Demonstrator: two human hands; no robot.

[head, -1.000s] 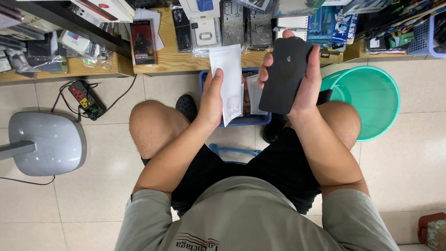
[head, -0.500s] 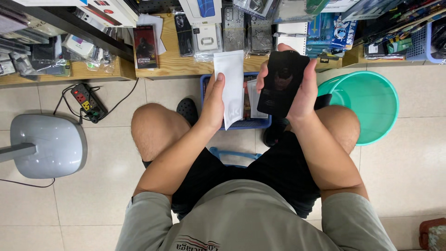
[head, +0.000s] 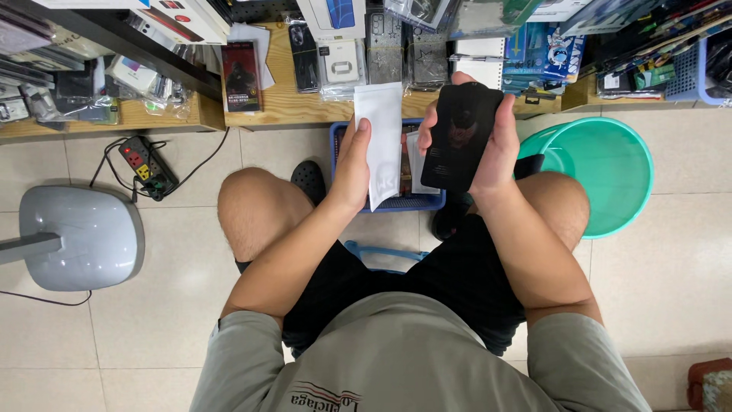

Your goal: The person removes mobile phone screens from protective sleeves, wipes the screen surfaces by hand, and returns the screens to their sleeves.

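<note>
left hand (head: 352, 169): fingers closed on white sleeve (head: 380, 141)
right hand (head: 496, 149): fingers wrap black panel (head: 461, 137), possibly glass
beneath fingers: blue basket (head: 389, 203)

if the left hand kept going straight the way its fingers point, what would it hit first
Probably the clear-bagged phone cases on the wooden shelf. The left hand, holding a white sleeve, points up-frame toward them. Depth is unclear, so the hand may sit well above the shelf.

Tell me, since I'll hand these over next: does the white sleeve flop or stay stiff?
Probably fairly stiff and light: the white sleeve stands straight above the left hand, pinched only along its edge. Likely thin, so creasable.
</note>
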